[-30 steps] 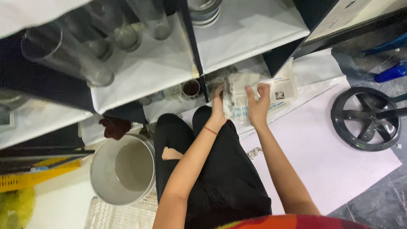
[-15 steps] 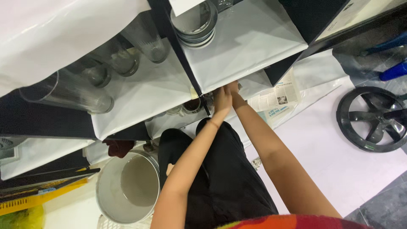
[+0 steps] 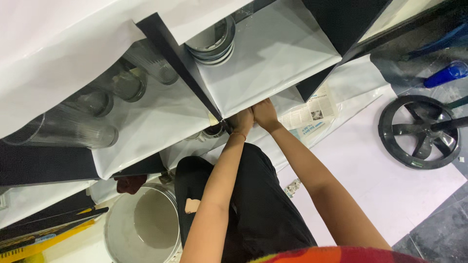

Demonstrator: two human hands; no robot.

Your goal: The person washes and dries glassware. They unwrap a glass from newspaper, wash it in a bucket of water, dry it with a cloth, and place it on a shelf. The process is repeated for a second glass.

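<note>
Near the centre of the frame, the left hand (image 3: 242, 121) and right hand (image 3: 264, 113) press together under the white shelf liner (image 3: 273, 58) edge, touching it (fingers hidden, so I cannot tell the grip). Newspaper (image 3: 309, 114) lies just right, perhaps protecting the lower shelf.

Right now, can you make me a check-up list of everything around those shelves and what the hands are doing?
Surface: white-lined shelf over a white floor sheet.
Job's things: newspaper lying in the lower compartment past the hands.
Clutter: glass tumblers lying on their sides, stacked steel bowls, grey bucket, black fan wheel, blue bottle.
Hands: left hand and right hand pressed together under the shelf edge; grip hidden.
Cables: nothing seen.
Surroundings: dark tiled floor.
</note>
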